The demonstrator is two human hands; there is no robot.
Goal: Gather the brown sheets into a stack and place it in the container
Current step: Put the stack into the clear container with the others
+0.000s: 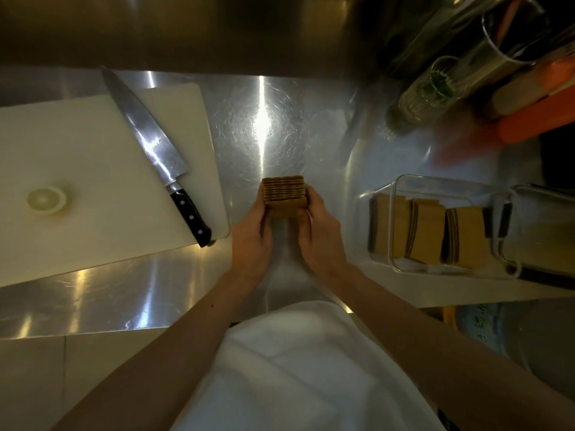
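A stack of brown sheets (283, 194) stands on edge on the steel counter in the middle of the view, fanned slightly away from me. My left hand (250, 236) presses its left side and my right hand (320, 234) presses its right side, so both hands grip the stack between them. To the right sits a clear rectangular container (401, 185) holding three more bundles of brown sheets (427, 231), leaning on edge side by side.
A white cutting board (81, 181) lies at the left with a large black-handled knife (155, 150) across its right part and a pale onion half (46, 199). Metal canisters and orange tools (497, 73) crowd the back right. Another clear container (547, 219) adjoins the first.
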